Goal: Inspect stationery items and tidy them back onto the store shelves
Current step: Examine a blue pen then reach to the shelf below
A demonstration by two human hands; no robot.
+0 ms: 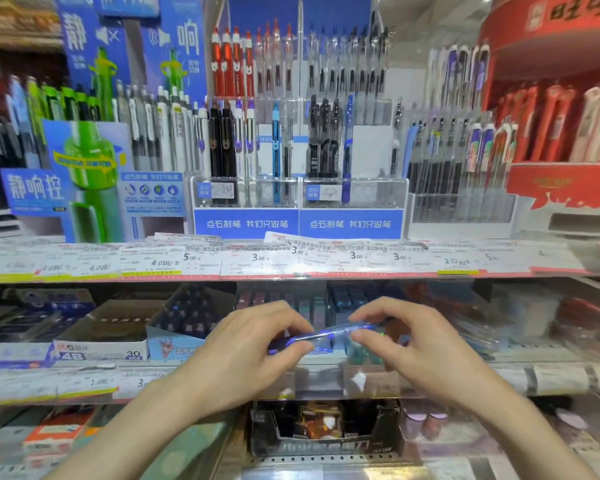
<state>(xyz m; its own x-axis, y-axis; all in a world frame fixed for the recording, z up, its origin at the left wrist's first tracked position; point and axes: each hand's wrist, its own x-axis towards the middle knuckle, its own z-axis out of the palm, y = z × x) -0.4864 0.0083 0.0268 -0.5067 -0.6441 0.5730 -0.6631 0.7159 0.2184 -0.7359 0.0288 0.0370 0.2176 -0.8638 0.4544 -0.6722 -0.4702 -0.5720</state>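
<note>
A blue pen with a clear barrel (pixel 329 336) lies level between both hands, in front of the middle shelf. My left hand (pixel 253 344) pinches its left, darker blue end with thumb and fingers. My right hand (pixel 406 337) pinches its right end the same way. Straight above stands a clear acrylic pen rack (pixel 354 199) with blue labels; one similar blue pen (pixel 347 147) stands upright in it beside black pens (pixel 324 140). The picture is blurred, so fine detail on the pen is lost.
A price-tag strip (pixel 291 259) runs along the upper shelf edge. Left stands a blue and green pen display (pixel 87 174), right a red display (pixel 561 133). Open cardboard boxes (pixel 111 327) fill the middle shelf. A dark box (pixel 326 431) sits on the lowest shelf below my hands.
</note>
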